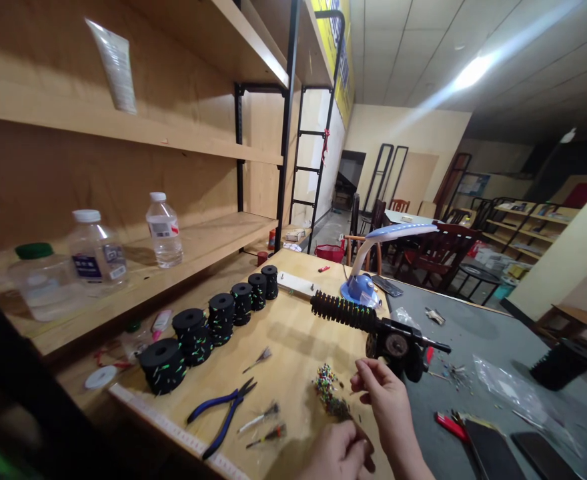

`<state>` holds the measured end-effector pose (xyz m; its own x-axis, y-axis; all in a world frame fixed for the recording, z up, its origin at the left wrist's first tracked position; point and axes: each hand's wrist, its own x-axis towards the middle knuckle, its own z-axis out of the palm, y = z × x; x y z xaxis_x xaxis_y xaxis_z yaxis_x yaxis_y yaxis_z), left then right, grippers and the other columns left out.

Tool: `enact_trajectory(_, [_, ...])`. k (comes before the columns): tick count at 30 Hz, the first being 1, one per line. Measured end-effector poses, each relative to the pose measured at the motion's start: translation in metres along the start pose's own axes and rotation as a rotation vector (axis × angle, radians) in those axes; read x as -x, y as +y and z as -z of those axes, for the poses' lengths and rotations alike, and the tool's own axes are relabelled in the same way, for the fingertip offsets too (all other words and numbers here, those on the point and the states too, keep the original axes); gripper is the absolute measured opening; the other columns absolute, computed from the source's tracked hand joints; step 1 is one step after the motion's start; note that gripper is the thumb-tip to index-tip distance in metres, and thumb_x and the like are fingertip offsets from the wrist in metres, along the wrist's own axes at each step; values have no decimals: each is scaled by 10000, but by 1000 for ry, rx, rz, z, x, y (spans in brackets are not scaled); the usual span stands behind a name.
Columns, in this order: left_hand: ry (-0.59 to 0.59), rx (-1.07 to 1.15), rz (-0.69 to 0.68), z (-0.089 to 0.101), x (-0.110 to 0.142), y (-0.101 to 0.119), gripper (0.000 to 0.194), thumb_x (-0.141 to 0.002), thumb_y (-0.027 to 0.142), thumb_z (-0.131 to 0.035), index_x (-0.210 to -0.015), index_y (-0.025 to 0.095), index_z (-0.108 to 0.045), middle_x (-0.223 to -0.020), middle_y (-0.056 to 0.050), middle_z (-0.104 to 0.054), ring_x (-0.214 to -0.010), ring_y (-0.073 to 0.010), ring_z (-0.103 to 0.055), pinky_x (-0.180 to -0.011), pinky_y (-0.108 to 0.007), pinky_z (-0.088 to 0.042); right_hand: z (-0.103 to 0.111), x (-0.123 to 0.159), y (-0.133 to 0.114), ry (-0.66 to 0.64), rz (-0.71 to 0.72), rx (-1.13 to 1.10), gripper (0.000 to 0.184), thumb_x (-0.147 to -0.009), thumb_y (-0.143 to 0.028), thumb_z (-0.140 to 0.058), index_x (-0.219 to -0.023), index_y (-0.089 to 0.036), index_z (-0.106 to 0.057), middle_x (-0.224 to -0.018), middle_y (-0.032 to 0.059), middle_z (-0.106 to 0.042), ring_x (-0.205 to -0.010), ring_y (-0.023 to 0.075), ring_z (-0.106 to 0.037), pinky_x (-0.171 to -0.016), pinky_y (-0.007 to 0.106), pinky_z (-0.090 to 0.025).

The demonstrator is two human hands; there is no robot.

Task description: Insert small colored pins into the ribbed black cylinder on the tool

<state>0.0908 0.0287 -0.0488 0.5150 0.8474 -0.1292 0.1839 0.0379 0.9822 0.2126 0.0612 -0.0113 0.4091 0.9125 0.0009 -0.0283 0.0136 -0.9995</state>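
My right hand [386, 407] is raised just right of a pile of small multicoloured beads [325, 383]. Its thumb and forefinger are pinched together on something too small to make out. Low in front, my left hand [336, 453] has curled fingers near a dark heap of tiny pieces [338, 408] at the pile's near end; what it grips, if anything, is hidden. Beyond both hands, a dark clamp-like device [396, 343] carries a ribbed black roll [343, 312] with coloured bits along it. Blue-handled pliers [223, 413] lie open to the left, beside feathery small floats or lures [266, 435].
Several black foam spools [163, 367] line the table's left side. A blue desk lamp [361, 287] stands at the back. Plastic bottles [165, 230] sit on the wooden shelf [213, 247]. On the grey right-hand surface lie a plastic bag [508, 387] and a dark phone-like slab [543, 455].
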Motion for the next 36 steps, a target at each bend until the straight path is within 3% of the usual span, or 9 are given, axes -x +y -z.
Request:
enact_trajectory(4, [241,-136,-204,19,-2,15,188,-844,354,-593,-800,203,-696,-801,-77,-700,-754,-236,-594,-688,-309,-379,5,7,-6,-25,-35,13,415,-553,-540,-798,-685,-172,-659,-495,6,-653,-472,145,-571,-420,203,-374])
enact_trajectory(8, [466,-27,-294,34,-19,37,229,-785,423,-680,-809,195,-681,-834,-81,-667,-811,-239,-574,-734,-305,-390,8,14,-10,-62,-52,-8,426,-531,-542,-814,-664,-166,-662,-487,-6,-640,-458,128,-560,-406,186,-356])
enact_trajectory(15, [204,456,-162,33,-52,65,248,-677,352,-751,-655,146,-613,-665,-19,-619,-679,-157,-550,-682,-275,-410,11,22,-10,-87,-136,-42,473,-538,-580,-825,-687,-162,-659,-582,39,-714,-527,150,-634,-424,173,-363])
enact_trajectory(20, [99,624,-61,45,-36,66,344,-662,439,-745,-715,157,-556,-696,-19,-640,-644,-123,-581,-625,-242,-410,13,29,-10,-101,-206,-126,482,-525,-576,-841,-727,-168,-681,-612,33,-723,-562,156,-653,-446,182,-403])
enact_trajectory(24, [71,689,9,61,-17,69,394,-613,429,-795,-758,158,-548,-612,26,-609,-484,-60,-500,-484,-184,-305,14,37,-11,-100,-246,-183,516,-489,-587,-855,-732,-172,-669,-616,31,-730,-583,172,-677,-451,188,-421])
enact_trajectory(28, [103,482,-10,75,-4,67,370,-689,478,-716,-770,163,-540,-522,50,-566,-371,-43,-383,-408,-180,-210,14,47,-14,-126,-291,-228,509,-529,-559,-864,-784,-167,-661,-674,38,-758,-641,168,-701,-462,167,-433])
enact_trajectory(31, [184,145,-68,86,5,60,282,-811,449,-584,-758,177,-538,-531,12,-596,-398,-96,-454,-430,-213,-317,13,54,-14,-151,-329,-276,515,-525,-540,-881,-794,-166,-650,-684,30,-763,-640,151,-699,-457,157,-438])
enact_trajectory(34, [573,-354,-247,94,15,56,176,-845,338,-546,-860,172,-604,-809,-106,-708,-753,-247,-647,-693,-372,-491,12,60,-11,-157,-369,-303,525,-505,-536,-893,-777,-170,-634,-675,22,-758,-645,152,-704,-446,154,-437])
enact_trajectory(36, [836,-555,-405,94,19,60,196,-831,284,-564,-981,173,-625,-1043,-151,-694,-1036,-328,-603,-898,-487,-441,10,64,-8,-146,-380,-303,517,-515,-529,-893,-779,-172,-628,-687,24,-761,-669,162,-713,-447,157,-443])
